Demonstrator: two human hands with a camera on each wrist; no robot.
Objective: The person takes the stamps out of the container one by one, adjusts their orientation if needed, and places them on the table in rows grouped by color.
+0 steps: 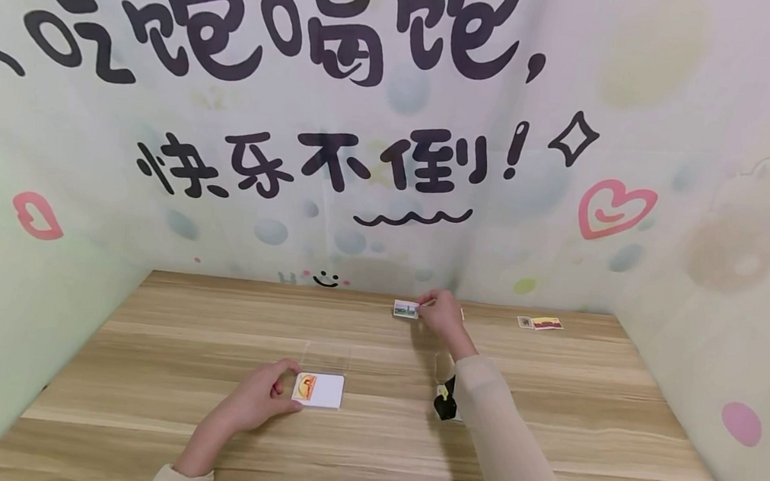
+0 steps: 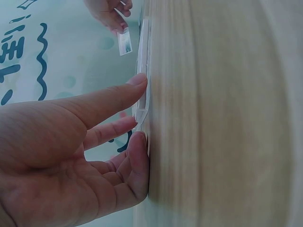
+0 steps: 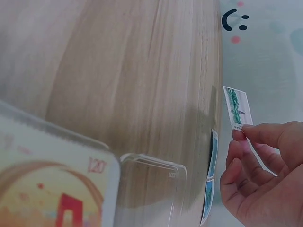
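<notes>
My left hand (image 1: 261, 394) holds the left end of a clear plastic case (image 1: 327, 392) on the table, thumb at its near edge and fingers at the far one. Its see-through lid (image 1: 327, 356) lies folded back behind it. Inside sits a white card with an orange-yellow stamp (image 1: 306, 386); in the right wrist view this stamp (image 3: 52, 198) shows "120". Farther back, my right hand (image 1: 445, 318) pinches a small stamp (image 3: 239, 108) with a green landscape by one end, raised off the table near the wall. The left wrist view shows its thumb (image 2: 113, 99) along the case edge.
Two more stamps (image 3: 213, 153) lie by the table's back edge, mostly hidden by the right hand in the head view. Farther right lie a red-yellow stamp (image 1: 547, 323) and a smaller one (image 1: 524, 322). A black-and-yellow item (image 1: 444, 404) is partly covered by the right sleeve.
</notes>
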